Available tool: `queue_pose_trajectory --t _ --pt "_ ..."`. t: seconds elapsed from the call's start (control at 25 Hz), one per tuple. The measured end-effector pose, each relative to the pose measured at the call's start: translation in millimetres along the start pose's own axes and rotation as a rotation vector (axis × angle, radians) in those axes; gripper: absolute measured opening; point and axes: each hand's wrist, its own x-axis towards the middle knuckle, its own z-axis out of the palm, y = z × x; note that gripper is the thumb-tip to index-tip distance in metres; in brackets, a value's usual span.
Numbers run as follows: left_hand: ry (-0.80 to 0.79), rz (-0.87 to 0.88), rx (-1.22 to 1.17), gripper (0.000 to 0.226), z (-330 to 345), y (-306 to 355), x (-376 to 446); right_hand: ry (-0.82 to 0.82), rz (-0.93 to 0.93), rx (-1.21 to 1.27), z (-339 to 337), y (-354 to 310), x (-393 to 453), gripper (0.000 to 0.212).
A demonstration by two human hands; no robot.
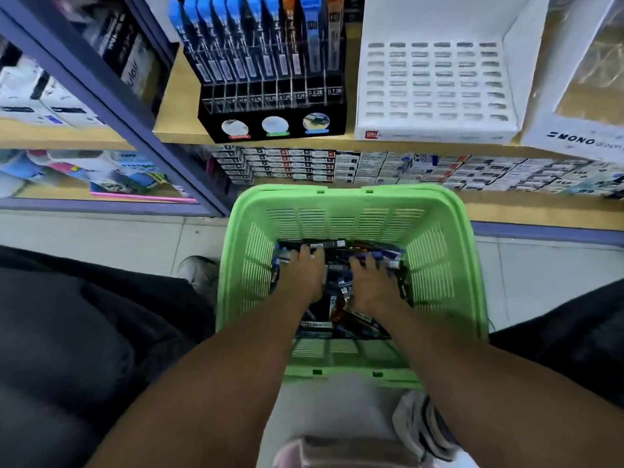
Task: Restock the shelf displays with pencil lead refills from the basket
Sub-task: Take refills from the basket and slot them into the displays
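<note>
Step in hand: both hands are down in the green basket (351, 197), sorting through the pencil lead refills (337, 292); nothing is lifted out.
Left hand (299, 276): palm down on the left of the pile, fingers spread and bent over the packs. Whether that grip has closed on 1 pack cannot be told.
Right hand (369, 287): palm down on the right of the pile, fingers reaching to the far right packs. Here too, the blur hides whether anything is pinched.
Where the refills lie: heaped on the basket floor, directly under both palms, most packs with their long axis running near to far.
Key relation: the black display rack (270, 126) sits far and slightly left of the basket, up on the shelf (175, 126). So the left hand looks the nearer one for the carry, up and away.
Count: 2 hands, 1 basket, 1 black rack with about 10 upright rows of refills, 1 white slotted display (435, 128) to its right, apparently empty. Loose packs are too jumbled to count.
Risk, as a guess: flat packs may slip when lifted in a bunch.
</note>
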Motion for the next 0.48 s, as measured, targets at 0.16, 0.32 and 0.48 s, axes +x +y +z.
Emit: queue_pose_trajectory --t 0.16,0.32,0.48 --pt "-0.172 -0.033 0.032 0.114 3.5 6.4 17.0 -0.098 0.054 -0.06 -0.1 -0.3 13.1 0.103" --pt "-0.12 -0.018 0.088 0.114 -2.1 4.3 23.6 -0.051 0.086 -0.099 -7.4 -5.3 10.6 0.103" --pt "-0.05 -0.037 0.133 0.122 4.7 -3.4 28.7 -0.017 0.106 -0.128 5.3 -10.4 16.7 0.107"
